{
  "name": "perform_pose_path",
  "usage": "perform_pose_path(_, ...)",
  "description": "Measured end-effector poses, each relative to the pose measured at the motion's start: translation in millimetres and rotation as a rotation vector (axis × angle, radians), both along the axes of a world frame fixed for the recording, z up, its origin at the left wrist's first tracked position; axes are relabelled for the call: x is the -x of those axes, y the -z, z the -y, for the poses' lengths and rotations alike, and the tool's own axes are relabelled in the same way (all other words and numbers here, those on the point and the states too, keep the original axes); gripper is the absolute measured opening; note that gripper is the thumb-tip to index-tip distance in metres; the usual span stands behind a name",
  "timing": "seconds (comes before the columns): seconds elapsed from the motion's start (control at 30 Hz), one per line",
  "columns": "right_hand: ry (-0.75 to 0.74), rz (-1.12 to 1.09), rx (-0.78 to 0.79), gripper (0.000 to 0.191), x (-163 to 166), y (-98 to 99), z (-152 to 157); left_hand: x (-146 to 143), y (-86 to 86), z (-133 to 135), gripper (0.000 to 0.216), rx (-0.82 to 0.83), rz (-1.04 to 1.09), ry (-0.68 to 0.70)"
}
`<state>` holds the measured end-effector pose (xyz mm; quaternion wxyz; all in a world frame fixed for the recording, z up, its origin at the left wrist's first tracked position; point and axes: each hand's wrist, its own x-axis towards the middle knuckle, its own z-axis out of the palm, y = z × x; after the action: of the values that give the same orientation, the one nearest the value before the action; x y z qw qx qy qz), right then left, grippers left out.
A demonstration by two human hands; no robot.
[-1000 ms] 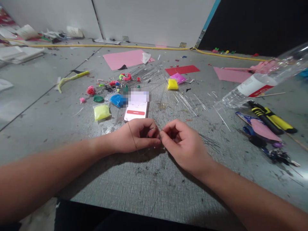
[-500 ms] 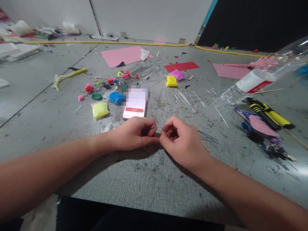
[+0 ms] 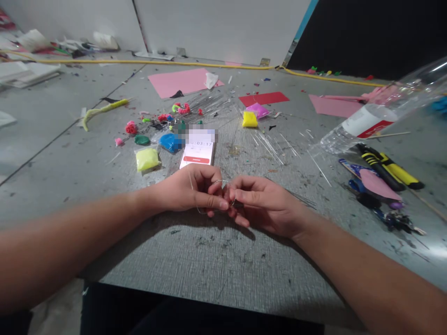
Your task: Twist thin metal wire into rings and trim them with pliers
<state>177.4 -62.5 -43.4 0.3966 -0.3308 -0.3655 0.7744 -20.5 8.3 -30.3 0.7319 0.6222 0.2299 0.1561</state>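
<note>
Thin metal wire (image 3: 222, 181) runs between my two hands, bent into a curve, with one end looping past the thumb side of the left. My left hand (image 3: 193, 188) is closed, pinching the wire between thumb and fingers. Fingertips nearly touching it, my right hand (image 3: 268, 200) grips the same wire with thumb and forefinger, its other fingers partly curled below. Just beyond the left hand lies a phone (image 3: 198, 151) with a lit screen. Loose grey wires (image 3: 303, 200) lie partly hidden behind the right hand. How the wire is twisted at the fingertips is too small to tell.
Clay packets in yellow (image 3: 147, 159), blue (image 3: 170, 142) and purple (image 3: 257, 110) lie ahead. More wires (image 3: 268, 146) are strewn right of the phone. A plastic bottle (image 3: 366, 123) and yellow-black pliers (image 3: 391, 167) lie at right. A yellow cord (image 3: 157, 62) crosses the back.
My right hand has turned, with its palm side and lower fingers now showing. Both hands have come closer together, and a long wire end now shows by the left hand.
</note>
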Motion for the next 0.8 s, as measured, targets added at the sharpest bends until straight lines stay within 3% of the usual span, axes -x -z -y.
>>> perform_pose_path(0.23, 0.054, 0.110, -0.067, 0.028, -6.7, -0.3, -3.2, 0.2, 0.5, -1.0, 0.038, -0.124, -0.030, 0.022)
perform_pose_path(0.43, 0.215, 0.054, -0.089, 0.032, 1.2, -0.9, -2.4, -3.4, 2.1, -1.4, 0.024, -0.191, 0.150, -0.071)
perform_pose_path(0.63, 0.114, 0.020, -0.050, 0.041, 5.5, -4.4, 3.0, -1.0, -2.4, -1.4, 0.016, -0.048, 0.088, -0.015)
perform_pose_path(0.8, 0.089, 0.128, 0.037, 0.038, 5.2, -7.1, 5.1, 1.0, -3.3, -2.6, 0.018, -0.144, -0.040, 0.008)
